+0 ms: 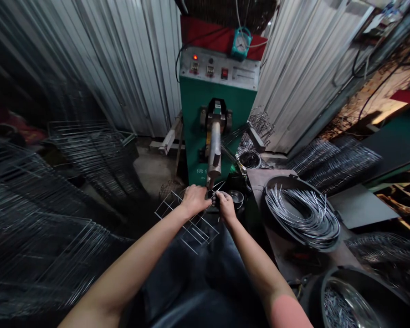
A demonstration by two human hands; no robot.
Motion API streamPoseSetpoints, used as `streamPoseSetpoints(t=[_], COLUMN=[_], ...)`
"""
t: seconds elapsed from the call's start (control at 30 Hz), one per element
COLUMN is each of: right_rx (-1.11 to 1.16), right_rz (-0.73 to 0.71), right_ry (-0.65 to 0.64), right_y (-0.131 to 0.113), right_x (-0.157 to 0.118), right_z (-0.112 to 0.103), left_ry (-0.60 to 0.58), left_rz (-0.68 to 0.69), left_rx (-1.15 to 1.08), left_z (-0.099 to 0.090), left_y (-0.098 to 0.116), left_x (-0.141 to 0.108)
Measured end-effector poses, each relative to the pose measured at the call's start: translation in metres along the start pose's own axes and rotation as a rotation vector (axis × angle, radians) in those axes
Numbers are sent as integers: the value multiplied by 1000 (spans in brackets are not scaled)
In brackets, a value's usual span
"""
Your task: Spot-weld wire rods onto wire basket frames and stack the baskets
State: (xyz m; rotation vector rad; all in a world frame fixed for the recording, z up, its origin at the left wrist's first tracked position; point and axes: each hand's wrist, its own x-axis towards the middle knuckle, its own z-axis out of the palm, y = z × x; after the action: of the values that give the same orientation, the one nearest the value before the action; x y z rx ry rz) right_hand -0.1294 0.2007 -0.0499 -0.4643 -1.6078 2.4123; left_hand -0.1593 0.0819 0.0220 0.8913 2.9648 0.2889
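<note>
Two hands on one wire grid, held just under the electrode arm of one green spot welder. My left hand is curled shut over the grid, forearm reaching in from low left. My right hand pinches the grid's far end, fingers closed, wrist slightly bent. One small steel bowl sits just beside that hand. On the surface to my right: one coil of wire in a black ring. Lower right, one round pan of short wire pieces.
</note>
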Motion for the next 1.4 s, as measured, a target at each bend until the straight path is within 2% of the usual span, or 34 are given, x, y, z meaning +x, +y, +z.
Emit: streamPoseSetpoints(t=[0.13, 0.2, 0.3, 0.37, 0.43, 0.5, 0.73, 1.07, 1.13, 1.23, 1.3, 1.33, 1.37, 1.4], right_rx=[-30, -132, -370, -491, -552, -574, -560, -454, -417, -385, -382, -379, -377, -377], right_rz=[57, 51, 42, 55, 42, 5, -34, 32, 44, 33, 18, 19, 22, 31], right_ry=[-30, -138, -390, -487, -474, -426, -442, -452, -448, -374, -325, -303, -272, -234], right_y=[-2, -3, -4, -2, 1, 3, 4, 6, 8, 11, 13, 14, 15, 17], right_x=[-3, -18, -56, -80, -95, -99, -82, -84, -85, -91, -98, -102, -107, -111], right_z=[-7, -20, -39, -46, -45, -40, -28, -21, -17, -17, -22, -26, -31, -35], left_ry=[-59, -60, -14, 14, 27, 27, 13, -11, 42, 256, 421, 466, 470, 421], left_rz=[-22, -32, -23, -10, -13, -35, -118, -101, -66, -57, -139, -199, -251, -278], left_rx=[-29, -8, 33, 45, 57, 67, 58, 46, 10, -138, -224, -255, -287, -315], left_z=[-4, -4, -1, 2, 3, 3, -4, -9, -10, 3, 25, 38, 52, 64], left_y=[0, 1, 2, 2, 2, 1, -5, -5, -9, -29, -48, -56, -62, -64], left_x=[3, 2, -2, -4, -5, -4, -1, 7, -8, -59, -103, -125, -144, -161])
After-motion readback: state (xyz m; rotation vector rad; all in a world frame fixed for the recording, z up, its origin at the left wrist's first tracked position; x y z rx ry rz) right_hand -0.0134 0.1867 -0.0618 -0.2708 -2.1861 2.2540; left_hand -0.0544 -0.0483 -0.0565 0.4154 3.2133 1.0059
